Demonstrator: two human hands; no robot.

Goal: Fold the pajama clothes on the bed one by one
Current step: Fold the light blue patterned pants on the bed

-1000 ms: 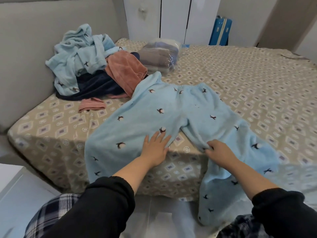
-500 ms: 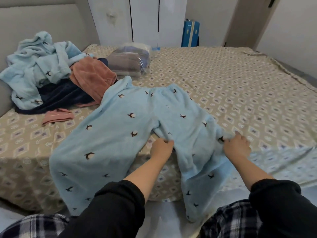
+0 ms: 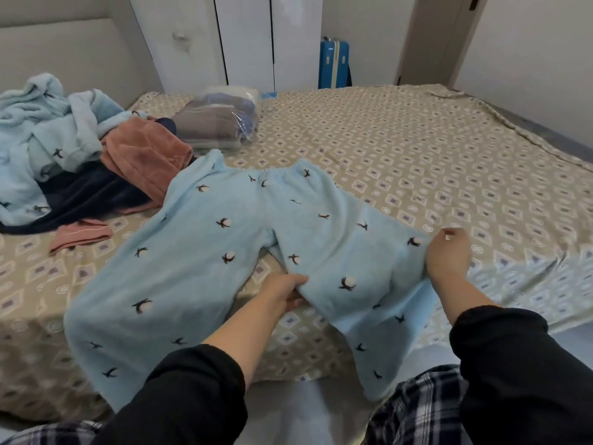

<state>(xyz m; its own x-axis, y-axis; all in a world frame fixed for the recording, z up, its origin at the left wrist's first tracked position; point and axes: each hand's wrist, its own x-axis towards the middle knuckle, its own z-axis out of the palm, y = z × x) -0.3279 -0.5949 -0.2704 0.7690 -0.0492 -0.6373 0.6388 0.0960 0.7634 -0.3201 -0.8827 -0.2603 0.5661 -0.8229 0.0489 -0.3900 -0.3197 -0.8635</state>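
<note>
My left hand [image 3: 284,292] pinches the inner edge of 1 leg of the pants [image 3: 199,284], thumb on top and fingers curled under the fleece. My right hand [image 3: 449,256] grips the outer edge of the same leg. The pants lie spread on the bed [image 3: 417,149], with both cuffs hanging over its near edge. Beyond the pants to the left is a clothes pile [image 3: 64,149]. Just behind the pants is a bagged bundle [image 3: 218,123].

One pair of light-blue fleece pajama trousers [image 3: 244,252]. One crumpled light-blue fleece top [image 3: 48,139], one navy garment [image 3: 86,194], two salmon-pink fleece pieces [image 3: 144,155]. One clear plastic-wrapped bundle of folded cloth [image 3: 218,123], one blue upright suitcase [image 3: 333,64].
</note>
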